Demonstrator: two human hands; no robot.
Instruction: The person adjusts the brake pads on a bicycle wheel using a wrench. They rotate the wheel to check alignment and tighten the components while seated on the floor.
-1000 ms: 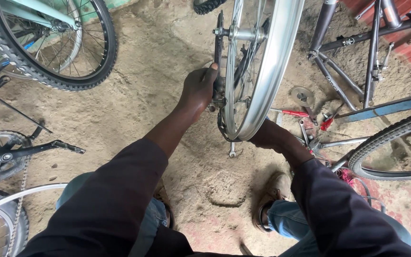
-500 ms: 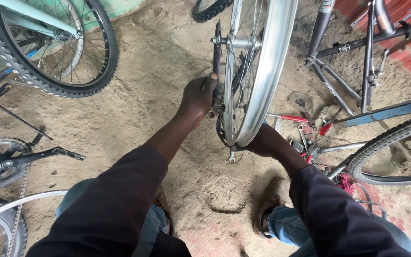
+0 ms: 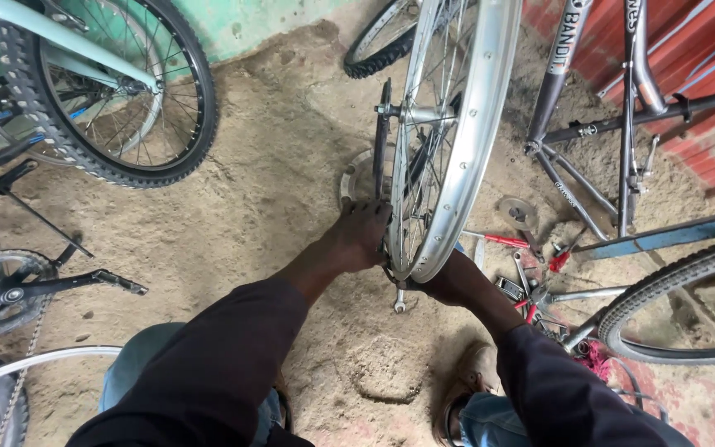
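Both hands have barely shifted since the earlier frames; only the view has tipped, so the bare silver wheel now stands more upright and a round metal part on the dirt shows behind it. Largest here is the dirt floor, which carries everything. A pale blue bicycle with a knobby tyre fills its far left corner, its crank and chainring lower along the left edge. A dark bicycle frame leans at the far right. The silver wheel stands on its rim at the middle. Red-handled tools lie scattered right of it. The left hand presses curled fingers against the wheel's lower left side. The right hand is under the rim, mostly hidden; its grip cannot be told. A small wrench hangs between the wrists.
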